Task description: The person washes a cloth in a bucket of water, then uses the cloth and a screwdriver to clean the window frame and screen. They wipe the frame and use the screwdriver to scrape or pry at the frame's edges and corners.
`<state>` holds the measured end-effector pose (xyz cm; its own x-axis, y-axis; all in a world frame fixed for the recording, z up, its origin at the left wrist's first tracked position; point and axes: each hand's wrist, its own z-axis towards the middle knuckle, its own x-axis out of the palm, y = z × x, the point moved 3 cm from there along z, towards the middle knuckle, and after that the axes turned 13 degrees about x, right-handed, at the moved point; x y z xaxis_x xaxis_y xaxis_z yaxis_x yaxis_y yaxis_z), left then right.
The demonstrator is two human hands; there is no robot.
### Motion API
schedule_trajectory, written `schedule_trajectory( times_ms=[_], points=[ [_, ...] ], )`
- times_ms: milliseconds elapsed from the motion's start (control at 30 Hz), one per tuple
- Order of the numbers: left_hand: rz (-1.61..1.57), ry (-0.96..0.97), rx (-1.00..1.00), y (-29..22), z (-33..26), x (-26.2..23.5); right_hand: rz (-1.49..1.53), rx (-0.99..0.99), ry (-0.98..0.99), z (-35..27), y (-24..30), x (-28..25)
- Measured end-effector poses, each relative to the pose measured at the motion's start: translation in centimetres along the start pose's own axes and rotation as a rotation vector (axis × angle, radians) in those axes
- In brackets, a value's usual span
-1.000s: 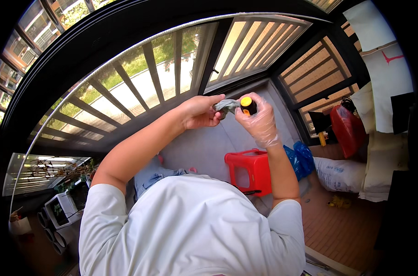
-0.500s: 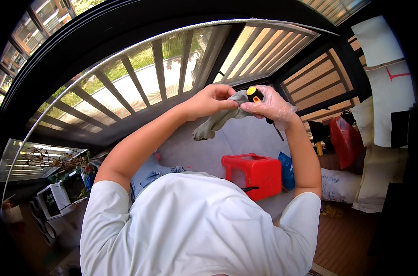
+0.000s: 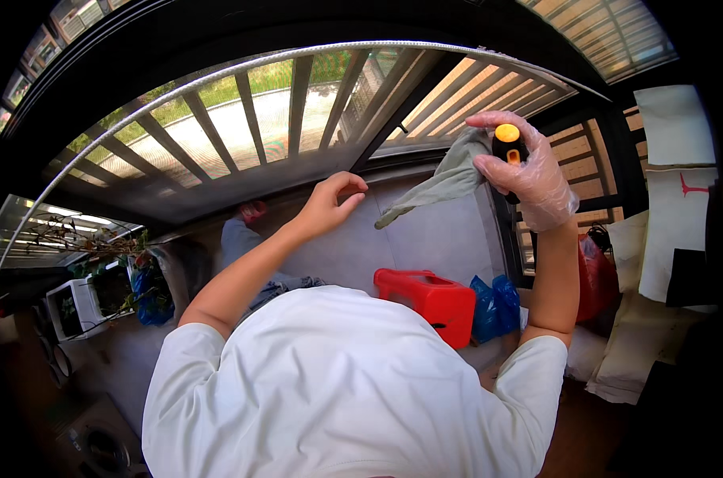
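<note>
My right hand point(image 3: 529, 171), in a clear plastic glove, is raised before the window at the right. It grips a screwdriver with a black and yellow handle point(image 3: 508, 142); the shaft is hidden now. The same hand pinches a grey-green cloth point(image 3: 445, 179), which trails down to the left from the fingers. My bare left hand point(image 3: 334, 205) is apart from the cloth, lower and to its left. Its fingers are loosely curled, with a gap between thumb and forefinger and nothing in them.
A red plastic stool point(image 3: 437, 301) stands on the floor in front of me, beside a blue plastic bag point(image 3: 495, 307). Barred windows point(image 3: 274, 119) curve across the far side. Potted plants and a white rack point(image 3: 75, 307) are at the left. Pale sheets and a red bag point(image 3: 596, 275) are at the right.
My left hand has let go of the cloth and moved down and left. My right hand has moved right and up with the screwdriver and cloth.
</note>
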<state>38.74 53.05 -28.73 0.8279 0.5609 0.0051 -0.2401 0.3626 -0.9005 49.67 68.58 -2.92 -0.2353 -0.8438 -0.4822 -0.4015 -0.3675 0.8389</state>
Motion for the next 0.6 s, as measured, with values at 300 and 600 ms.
schedule_trajectory(
  times_ms=[300,600],
  points=[
    [0.102,0.062,0.026,2.2,1.4,-0.6,-0.765,-0.197,-0.028,-0.6,4.4,-1.1],
    [0.197,-0.152,0.312,-1.8,0.0,0.6,-0.825,-0.201,-0.255,-0.4,7.1,-0.1]
  ],
)
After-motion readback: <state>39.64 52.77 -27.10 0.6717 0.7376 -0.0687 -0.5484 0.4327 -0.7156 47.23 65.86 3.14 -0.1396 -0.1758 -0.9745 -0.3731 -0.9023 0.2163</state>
